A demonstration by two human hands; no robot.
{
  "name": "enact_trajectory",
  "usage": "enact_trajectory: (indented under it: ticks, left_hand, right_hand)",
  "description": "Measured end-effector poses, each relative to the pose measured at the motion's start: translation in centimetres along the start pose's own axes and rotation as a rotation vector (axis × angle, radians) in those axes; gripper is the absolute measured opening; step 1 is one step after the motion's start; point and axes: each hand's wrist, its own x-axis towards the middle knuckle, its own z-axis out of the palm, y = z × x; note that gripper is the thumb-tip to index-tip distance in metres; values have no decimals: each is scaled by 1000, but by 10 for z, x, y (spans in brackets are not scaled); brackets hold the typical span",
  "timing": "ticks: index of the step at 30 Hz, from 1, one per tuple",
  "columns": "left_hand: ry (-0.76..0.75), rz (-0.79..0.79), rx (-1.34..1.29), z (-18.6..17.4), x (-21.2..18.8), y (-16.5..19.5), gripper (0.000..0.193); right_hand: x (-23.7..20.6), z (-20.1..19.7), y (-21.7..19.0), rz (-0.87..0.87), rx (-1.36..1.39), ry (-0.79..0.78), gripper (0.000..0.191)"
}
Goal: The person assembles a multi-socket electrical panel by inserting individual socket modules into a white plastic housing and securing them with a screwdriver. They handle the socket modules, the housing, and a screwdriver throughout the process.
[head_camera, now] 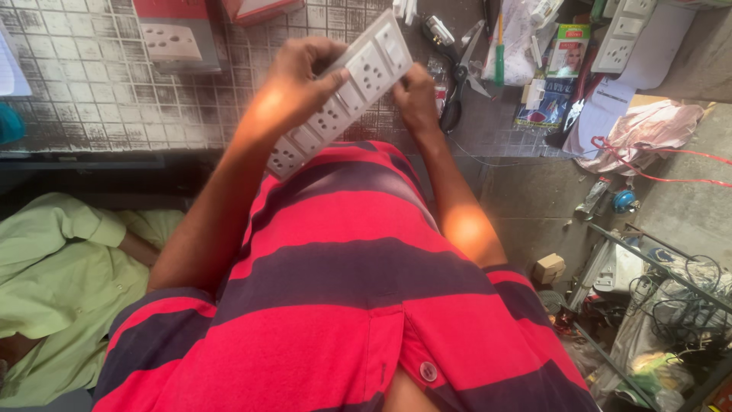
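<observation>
Gripping a white switch-and-socket board [341, 91] above the tiled table [84, 84], the left hand [297, 76] has its fingers curled over the upper edge, while the right hand [415, 95] pinches its far end (tilted, sockets showing). Scissors [460, 80] lie just right.

Garment: short-sleeved shirt [343, 305] with broad horizontal stripes, bright red alternating with dark purple-navy.
Placket: buttoned front opening at the shirt's neck edge, one round red button [428, 371] beside it.
Sleeves: striped, ending above the elbows.
Left hand [301, 76]: bare, no ring or watch visible.
Right hand [415, 95]: bare, likewise unadorned.
</observation>
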Motion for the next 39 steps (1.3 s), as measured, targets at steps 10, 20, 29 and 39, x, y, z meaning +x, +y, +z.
enact_trajectory:
  ticks: [10, 20, 29, 39]
  left_hand:
    - [-13, -33, 61, 0, -7, 0, 31]
    - [182, 170, 208, 24, -23, -5, 18]
    - [231, 252, 222, 31, -27, -5, 14]
    - [188, 232, 220, 25, -31, 5, 18]
  right_hand:
    - [-21, -49, -86, -94, 145, 318, 22]
    - [-27, -22, -103, 51, 588, 55, 21]
    - [-30, -18, -105, 75, 274, 120, 23]
    - [-22, -21, -95, 208, 589, 35, 84]
